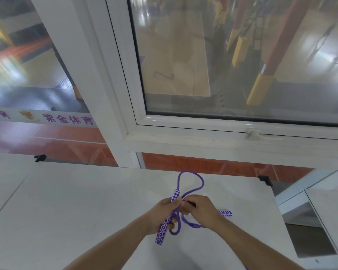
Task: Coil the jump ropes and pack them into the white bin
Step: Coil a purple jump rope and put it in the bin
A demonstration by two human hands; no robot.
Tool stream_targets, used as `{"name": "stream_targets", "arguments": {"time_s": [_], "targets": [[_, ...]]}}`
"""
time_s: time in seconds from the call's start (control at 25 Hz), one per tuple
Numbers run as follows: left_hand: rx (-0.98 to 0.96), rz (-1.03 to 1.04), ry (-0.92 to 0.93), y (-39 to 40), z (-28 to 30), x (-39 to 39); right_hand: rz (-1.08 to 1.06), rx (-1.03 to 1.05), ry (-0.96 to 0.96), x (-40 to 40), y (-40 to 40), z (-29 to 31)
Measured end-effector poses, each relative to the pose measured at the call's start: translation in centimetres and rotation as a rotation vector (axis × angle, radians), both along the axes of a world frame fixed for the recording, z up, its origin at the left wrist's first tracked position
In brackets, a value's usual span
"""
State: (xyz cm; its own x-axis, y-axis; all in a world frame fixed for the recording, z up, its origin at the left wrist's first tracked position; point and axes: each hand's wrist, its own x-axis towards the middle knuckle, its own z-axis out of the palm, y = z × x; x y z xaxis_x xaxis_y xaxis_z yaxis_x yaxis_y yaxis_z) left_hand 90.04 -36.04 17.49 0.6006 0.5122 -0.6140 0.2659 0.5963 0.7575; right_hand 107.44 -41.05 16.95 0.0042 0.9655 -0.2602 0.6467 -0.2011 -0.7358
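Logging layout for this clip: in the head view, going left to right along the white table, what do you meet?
Small black clip at the table's far edge → left hand gripping a purple-and-white patterned jump-rope handle → right hand pinching the purple cord → second patterned handle → black corner clip.

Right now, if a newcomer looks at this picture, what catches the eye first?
First, the purple jump rope, looped above the white table near its far edge. The left hand grips one patterned handle; the right hand pinches the cord, and the second handle shows beyond it. Behind stands a large white-framed window.
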Motion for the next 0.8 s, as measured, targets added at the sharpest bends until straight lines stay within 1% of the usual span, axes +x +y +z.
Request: {"name": "stream_targets", "arguments": {"time_s": [0.12,0.16,0.24,0.28,0.36,0.48,0.6,0.68,0.8], "targets": [[0.005,-0.007,-0.002,-0.5,-0.4,-0.1,-0.099,-0.002,-0.099,0.0,0.8,-0.3],[0.006,0.013,0.019,-0.4,-0.6,-0.3,-0.105,-0.001,-0.126,0.2,1.0,-0.5],[-0.013,0.085,0.06,-0.1,-1.1,-0.9,-0.079,-0.022,-0.12,0.6,1.1,-0.8],[-0.031,0.132,0.056,0.2,-1.1,-1.2,-0.066,-0.032,-0.097,1.0,1.0,-1.0],[-0.081,0.285,-0.016,1.0,-1.3,-1.9,-0.077,-0.037,-0.053,2.3,0.7,-1.6],[-0.14,0.538,-0.127,3.0,-1.4,-3.4,-0.177,-0.068,-0.035,5.0,0.1,-2.0],[-0.158,0.689,-0.191,4.8,-2.0,-4.9,-0.271,-0.081,-0.046,6.6,-0.7,-2.5],[-0.143,0.688,-0.169,5.0,-2.2,-4.9,-0.292,-0.068,-0.005,6.2,-1.3,-2.7],[-0.111,0.574,-0.121,3.6,-2.2,-3.2,-0.271,-0.035,0.103,3.4,-1.4,-2.5]]}}
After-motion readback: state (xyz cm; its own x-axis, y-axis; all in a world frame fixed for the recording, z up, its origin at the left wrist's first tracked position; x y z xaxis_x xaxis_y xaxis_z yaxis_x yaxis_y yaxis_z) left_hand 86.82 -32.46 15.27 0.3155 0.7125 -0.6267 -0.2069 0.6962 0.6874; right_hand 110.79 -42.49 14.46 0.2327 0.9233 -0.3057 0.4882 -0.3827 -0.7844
